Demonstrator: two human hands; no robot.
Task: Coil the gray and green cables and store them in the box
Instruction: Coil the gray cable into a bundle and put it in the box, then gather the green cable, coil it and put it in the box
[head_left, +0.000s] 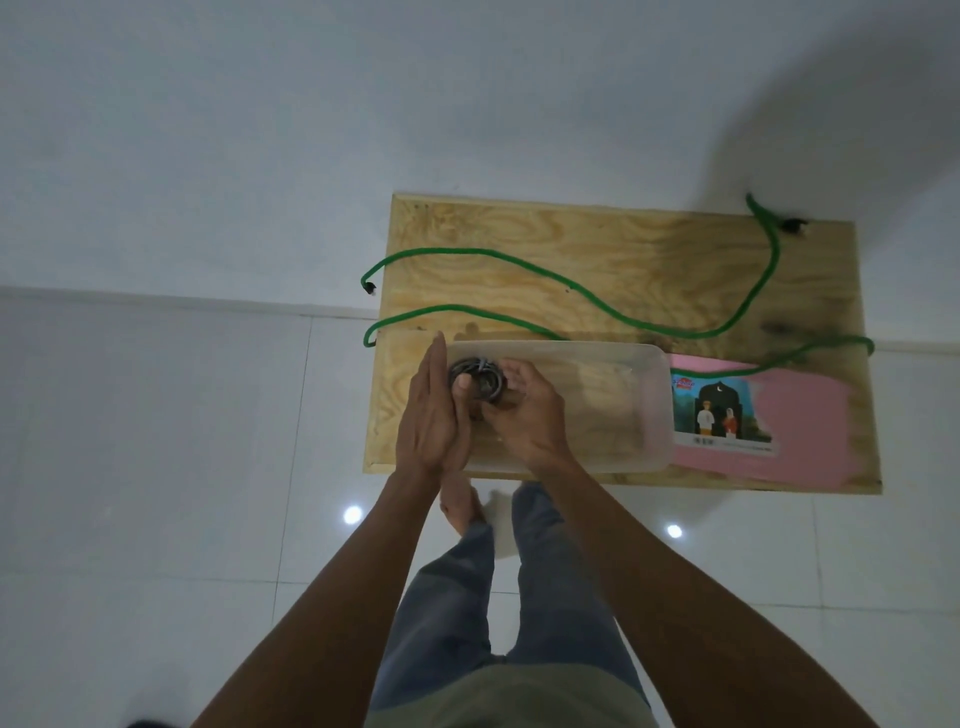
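A coiled gray cable (477, 375) sits between my two hands over the left end of a clear plastic box (655, 410). My left hand (432, 415) stands flat and edge-on against the coil's left side, thumb on it. My right hand (524, 410) curls its fingers around the coil's right side. A long green cable (597, 301) lies uncoiled in loops across the wooden board (519, 249), its ends hanging past the left and far right edges. Whether the coil touches the box floor is hidden by my hands.
The wooden board rests low over a white tiled floor (156, 441). A pink sheet with a picture label (810, 421) lies on the board right of the box. My legs and a bare foot (460, 506) are below the board's near edge.
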